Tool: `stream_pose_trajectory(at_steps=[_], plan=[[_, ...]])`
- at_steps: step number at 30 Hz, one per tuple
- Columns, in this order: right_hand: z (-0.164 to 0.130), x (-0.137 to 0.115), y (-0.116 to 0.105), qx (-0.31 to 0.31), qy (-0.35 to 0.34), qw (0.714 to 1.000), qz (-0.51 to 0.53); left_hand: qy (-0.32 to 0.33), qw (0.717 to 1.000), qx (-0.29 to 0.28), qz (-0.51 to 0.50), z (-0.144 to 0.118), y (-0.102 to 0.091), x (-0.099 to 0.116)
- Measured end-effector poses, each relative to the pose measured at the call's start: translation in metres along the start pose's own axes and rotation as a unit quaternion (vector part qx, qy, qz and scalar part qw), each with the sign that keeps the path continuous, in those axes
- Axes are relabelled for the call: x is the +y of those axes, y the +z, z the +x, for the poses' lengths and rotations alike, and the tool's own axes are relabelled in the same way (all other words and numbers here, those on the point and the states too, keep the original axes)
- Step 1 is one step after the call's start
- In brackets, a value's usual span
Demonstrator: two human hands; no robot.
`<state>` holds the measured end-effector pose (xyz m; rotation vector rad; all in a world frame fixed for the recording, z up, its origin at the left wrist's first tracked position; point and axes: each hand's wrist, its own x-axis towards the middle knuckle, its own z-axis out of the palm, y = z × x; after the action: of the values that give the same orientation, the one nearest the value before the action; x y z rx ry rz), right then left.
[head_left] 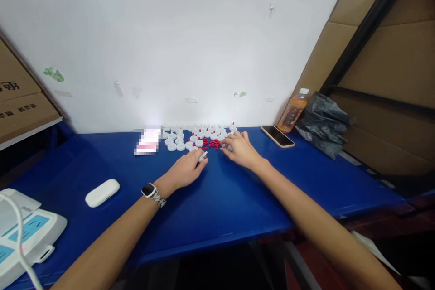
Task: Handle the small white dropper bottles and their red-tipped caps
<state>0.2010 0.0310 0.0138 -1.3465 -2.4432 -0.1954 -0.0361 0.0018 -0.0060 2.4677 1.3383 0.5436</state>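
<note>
My left hand (185, 170) is closed, its thumb and fingers pinching a small white plastic cap (203, 157) just above the blue table. My right hand (240, 148) reaches over the right end of the group, thumb and forefinger apart and bent down beside a pile of small red pieces (215, 144). Part of a white cap shows in the gap between those fingers; no held piece is visible. Many round white caps (180, 146) lie in rows against the wall. Several of them have a red piece (214, 132) sticking up from the top.
A blue table (217, 208) runs along the wall. A phone (277, 136), an orange drink bottle (294, 111) and a black plastic bag (324, 122) stand at the right. To the left are a pixelated card (148, 140), a white earphone case (102, 192) and a power strip (41, 235).
</note>
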Motion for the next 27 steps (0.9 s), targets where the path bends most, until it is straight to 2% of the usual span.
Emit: stream_pose_trajectory(at_steps=[4,8,17,22,27], plan=[[0.007,-0.004,0.011,-0.019,-0.029,0.999,-0.027,-0.007,1.000,-0.005,0.001,0.001,0.000,0.001],[0.011,-0.002,0.015,-0.021,-0.025,0.999,-0.021,-0.009,1.000,-0.009,-0.001,0.000,-0.001,0.002],[0.003,-0.004,0.010,-0.026,-0.022,0.996,0.077,-0.005,1.000,-0.008,-0.001,0.000,-0.001,0.003],[0.001,-0.002,0.007,-0.015,-0.025,0.998,0.056,-0.008,1.000,-0.010,-0.005,0.000,-0.002,0.005],[0.002,0.001,0.010,-0.040,-0.032,0.998,0.039,-0.010,1.000,-0.016,0.001,0.000,-0.003,0.005]])
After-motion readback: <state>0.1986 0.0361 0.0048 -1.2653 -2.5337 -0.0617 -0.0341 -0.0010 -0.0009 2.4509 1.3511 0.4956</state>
